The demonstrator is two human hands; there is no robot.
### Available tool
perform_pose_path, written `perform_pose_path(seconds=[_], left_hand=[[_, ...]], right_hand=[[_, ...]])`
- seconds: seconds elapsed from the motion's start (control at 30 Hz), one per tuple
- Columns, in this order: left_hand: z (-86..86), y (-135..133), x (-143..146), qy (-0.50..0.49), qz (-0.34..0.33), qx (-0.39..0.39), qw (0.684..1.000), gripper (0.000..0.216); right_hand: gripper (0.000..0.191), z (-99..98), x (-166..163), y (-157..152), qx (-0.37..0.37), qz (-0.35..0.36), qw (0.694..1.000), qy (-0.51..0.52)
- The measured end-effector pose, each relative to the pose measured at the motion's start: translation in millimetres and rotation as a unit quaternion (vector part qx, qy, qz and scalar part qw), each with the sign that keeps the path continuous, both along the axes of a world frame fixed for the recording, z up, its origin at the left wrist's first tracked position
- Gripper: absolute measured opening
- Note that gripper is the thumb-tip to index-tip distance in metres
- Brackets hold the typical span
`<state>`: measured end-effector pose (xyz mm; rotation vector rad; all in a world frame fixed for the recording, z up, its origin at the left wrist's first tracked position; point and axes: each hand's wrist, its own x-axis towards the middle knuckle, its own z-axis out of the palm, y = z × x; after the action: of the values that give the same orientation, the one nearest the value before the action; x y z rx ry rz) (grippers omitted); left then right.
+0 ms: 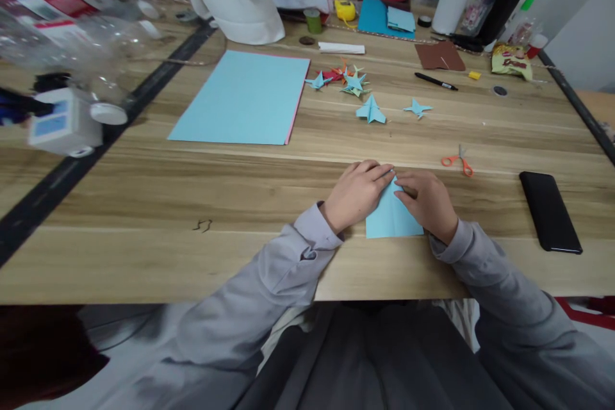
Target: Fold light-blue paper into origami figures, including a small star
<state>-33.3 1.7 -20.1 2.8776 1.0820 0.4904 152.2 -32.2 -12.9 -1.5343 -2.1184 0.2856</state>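
A small light-blue paper piece [391,218] lies on the wooden table [192,205] near its front edge, partly folded into a point at the top. My left hand [358,192] rests on its upper left, fingers curled and pressing the fold. My right hand [425,202] covers its upper right, fingertips pinched down on the paper beside the left fingers. Both sleeves are grey.
Orange scissors [459,162] and a black phone [549,210] lie to the right. Several folded paper figures [358,86] and a large blue sheet [247,97] sit farther back, with a black pen [435,81]. Clear plastic bottles [72,19] crowd the left.
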Motion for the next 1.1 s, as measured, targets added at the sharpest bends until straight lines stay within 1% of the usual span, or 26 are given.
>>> perform_pose_path(seconds=[0.23,0.37,0.53,0.8,1.1], left_hand=[[2.0,-1.0,-0.7,-0.001,0.002,-0.007,1.0,0.038],[2.1,-1.3,-1.0,-0.004,0.0,-0.009,1.0,0.038],[-0.1,-1.3,-0.4,-0.013,0.004,-0.006,1.0,0.037],[1.7,-2.1,-0.2,0.001,0.0,-0.015,1.0,0.037],[0.7,-0.4,-1.7,-0.011,-0.011,-0.001,1.0,0.035]], right_hand=[[0.019,3.1,2.9,0.4,-0.011,0.032,0.999,0.001],[0.022,3.2,3.7,1.6,-0.015,0.023,1.0,-0.004],[0.023,2.0,4.0,1.5,-0.009,0.004,0.999,-0.042],[0.019,1.7,4.8,-0.1,0.001,0.008,0.998,-0.063],[0.025,0.6,5.1,-1.0,0.005,0.006,0.997,-0.071]])
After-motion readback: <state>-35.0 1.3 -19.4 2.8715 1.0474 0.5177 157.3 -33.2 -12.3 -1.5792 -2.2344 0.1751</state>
